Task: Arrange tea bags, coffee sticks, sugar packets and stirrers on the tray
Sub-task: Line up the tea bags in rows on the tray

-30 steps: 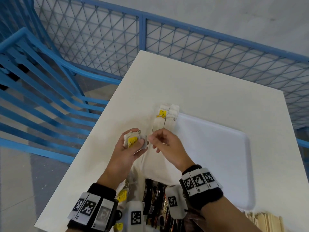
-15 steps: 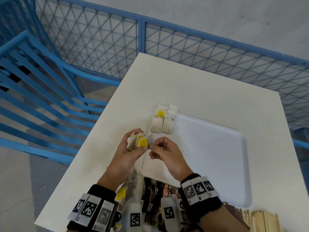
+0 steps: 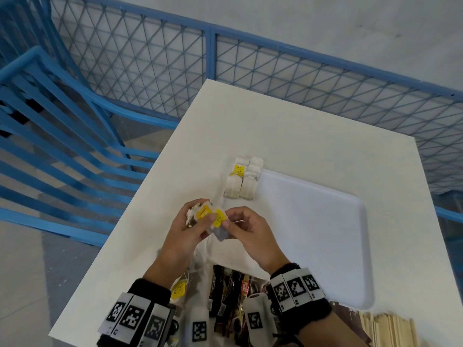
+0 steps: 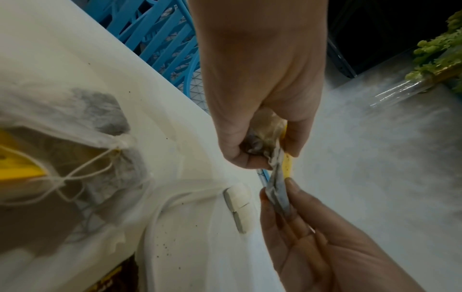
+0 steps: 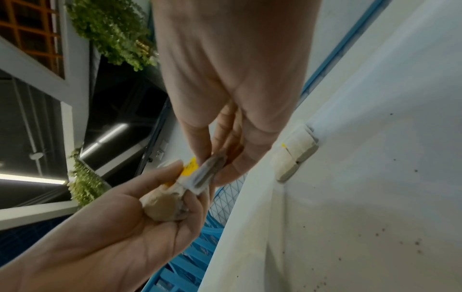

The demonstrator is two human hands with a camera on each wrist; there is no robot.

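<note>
- Above the near-left corner of the white tray (image 3: 325, 234), both hands are raised over the desk (image 3: 288, 136).
- A small bunch of crumpled paper tea bags (image 3: 198, 214) is clutched in the left hand (image 3: 185, 236); their number cannot be told.
- One flat tea bag (image 3: 220, 230) with a yellow square tag is pinched in the grip of the right hand (image 3: 253, 236), between thumb and fingertips, its long axis slanting down toward the person.
- Just beyond the hands, the placed tea bags (image 3: 241, 181) lie on the tray's far-left corner in two rows running away from the person; about six are counted.
- Behind the wrists, dark glossy coffee sticks (image 3: 225, 289) lie in a heap on the desk; beside them, loose tea bags (image 3: 179, 291) with yellow tags.
- Pale wooden stirrers (image 3: 390, 329) are piled at the near-right edge.
</note>
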